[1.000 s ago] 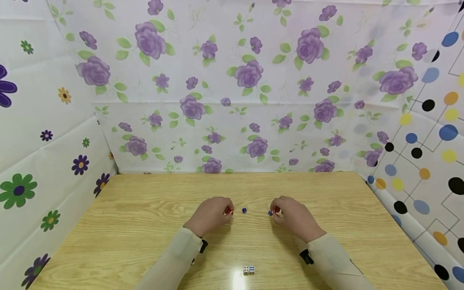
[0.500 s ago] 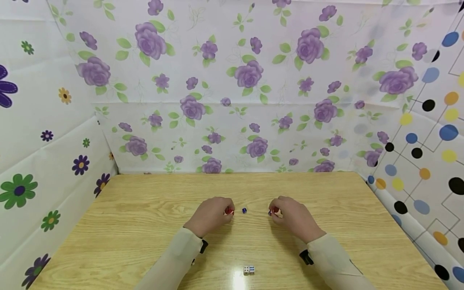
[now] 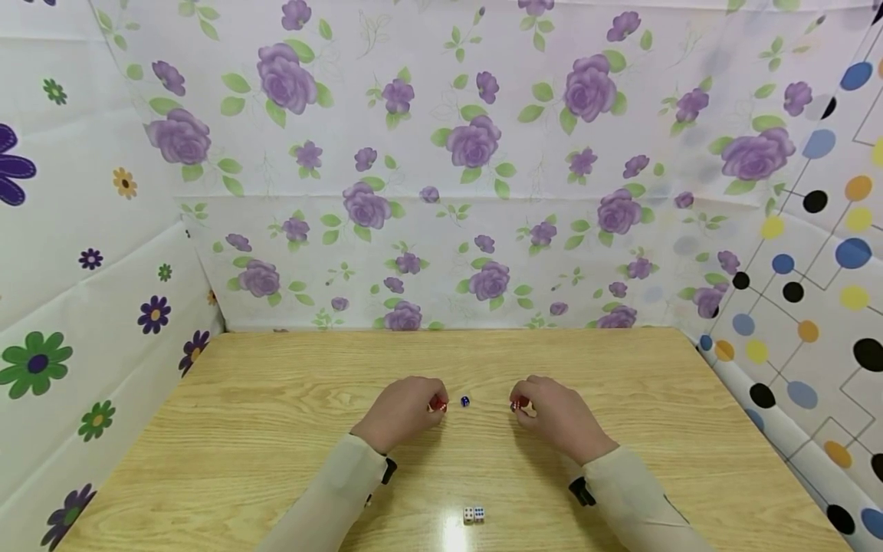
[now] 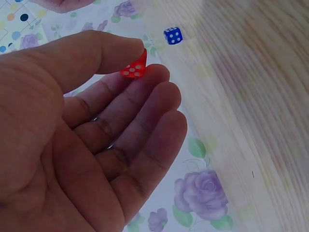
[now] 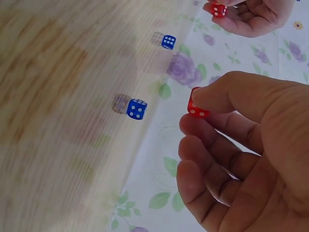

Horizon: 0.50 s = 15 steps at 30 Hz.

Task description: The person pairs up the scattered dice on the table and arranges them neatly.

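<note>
My left hand [image 3: 405, 412] pinches a red die [image 4: 134, 66] between thumb and forefinger, its other fingers loosely bent. A second red die [image 5: 198, 103] is pinched the same way by my right hand [image 3: 562, 414]. Two blue dice lie on the table: one blue die [image 3: 465, 401] sits between the hands, closer to the left. The other blue die [image 5: 137, 109] lies beside the right hand's fingertips in the right wrist view, and in the head view it is mostly hidden behind the held red die. Both red dice appear off the tabletop.
Two white dice [image 3: 474, 514] stand side by side near the front of the wooden table [image 3: 290, 383]. Floral cloth [image 3: 441, 253] hangs behind the table's back edge, with patterned cloths [image 3: 793, 291] along both sides.
The right hand's red die has shifted slightly left, now covering most of the nearby blue die in the head view. The left hand's red die has edged slightly right and toward me.
</note>
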Available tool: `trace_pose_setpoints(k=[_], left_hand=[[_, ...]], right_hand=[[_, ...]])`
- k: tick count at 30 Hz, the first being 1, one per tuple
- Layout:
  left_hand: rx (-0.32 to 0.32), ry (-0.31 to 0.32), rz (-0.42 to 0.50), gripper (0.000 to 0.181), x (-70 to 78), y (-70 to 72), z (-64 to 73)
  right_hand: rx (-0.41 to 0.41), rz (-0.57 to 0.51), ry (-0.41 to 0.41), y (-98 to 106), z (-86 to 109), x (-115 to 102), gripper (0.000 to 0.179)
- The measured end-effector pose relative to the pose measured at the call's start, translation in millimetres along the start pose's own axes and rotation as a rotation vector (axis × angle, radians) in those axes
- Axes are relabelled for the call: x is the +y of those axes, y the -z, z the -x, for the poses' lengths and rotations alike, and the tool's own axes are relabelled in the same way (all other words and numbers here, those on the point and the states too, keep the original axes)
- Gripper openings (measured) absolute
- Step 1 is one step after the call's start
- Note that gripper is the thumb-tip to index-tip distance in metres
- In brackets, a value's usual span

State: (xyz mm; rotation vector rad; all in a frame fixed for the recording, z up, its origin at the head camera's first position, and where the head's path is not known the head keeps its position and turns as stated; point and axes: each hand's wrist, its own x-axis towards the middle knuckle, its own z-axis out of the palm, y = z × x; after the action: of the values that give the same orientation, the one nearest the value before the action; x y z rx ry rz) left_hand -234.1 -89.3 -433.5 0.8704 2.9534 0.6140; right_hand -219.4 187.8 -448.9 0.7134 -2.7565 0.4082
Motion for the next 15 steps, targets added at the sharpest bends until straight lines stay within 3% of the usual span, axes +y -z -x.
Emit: trace_pose_setpoints(k=[9,15], left_hand=[[-0.004,-0.005,0.03,0.004,1.1,-0.7,0.4],[-0.011,-0.018,-0.035,0.004,3.9,-4.8,-0.6]], right_hand=[[-0.027,-0.034,-0.023,-0.6,-2.8,-1.9,0.009],[-0.058,-0.064,-0.018,-0.3,-7.7,-5.4,0.007]])
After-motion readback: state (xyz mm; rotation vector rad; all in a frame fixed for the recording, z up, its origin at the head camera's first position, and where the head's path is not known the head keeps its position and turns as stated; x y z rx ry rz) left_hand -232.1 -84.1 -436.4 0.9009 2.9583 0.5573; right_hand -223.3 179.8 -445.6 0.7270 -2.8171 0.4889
